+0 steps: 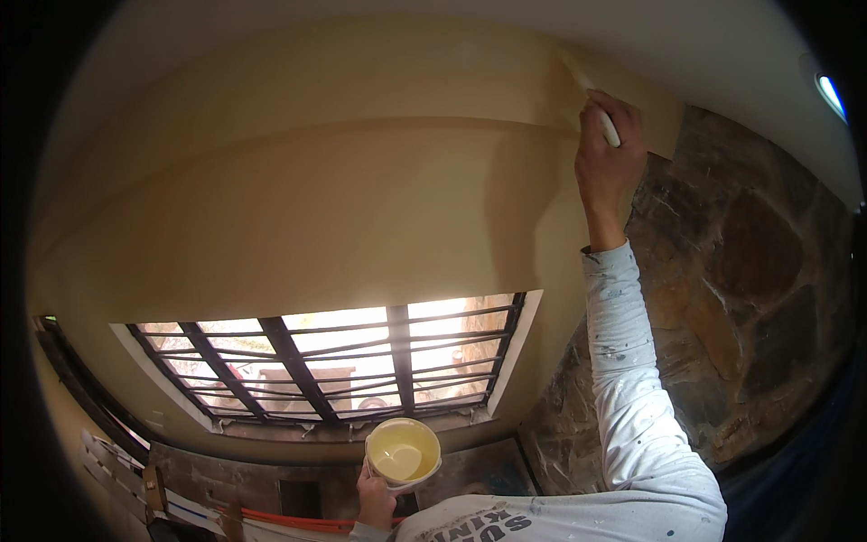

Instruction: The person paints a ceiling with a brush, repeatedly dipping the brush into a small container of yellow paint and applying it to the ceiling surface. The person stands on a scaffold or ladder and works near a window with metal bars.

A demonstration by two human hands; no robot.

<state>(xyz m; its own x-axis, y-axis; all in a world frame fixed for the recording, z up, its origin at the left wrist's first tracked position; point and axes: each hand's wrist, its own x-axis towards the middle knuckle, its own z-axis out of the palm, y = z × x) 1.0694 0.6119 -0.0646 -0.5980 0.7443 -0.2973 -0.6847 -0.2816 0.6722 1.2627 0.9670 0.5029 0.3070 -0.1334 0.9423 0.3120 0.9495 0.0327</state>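
My right hand point(616, 167) is raised high on an outstretched arm, its fingers closed round the pale handle of a paintbrush point(611, 132). The brush points up and left, its blurred head at the upper edge of the yellow wall point(361, 199), close under the white ceiling. Low in front of my body, my left hand point(375, 499) grips a small round bucket point(404, 449) by its side. Pale yellow paint lies inside the bucket, and its mouth faces up. Paint spots mark my white sleeve.
A window point(334, 361) with dark metal bars is set in the wall below. On the right rises a rough stone wall point(731, 271). White slatted wood point(113, 465) and orange tubing point(298, 521) lie at the lower left. A ceiling light point(830, 97) glows at the upper right.
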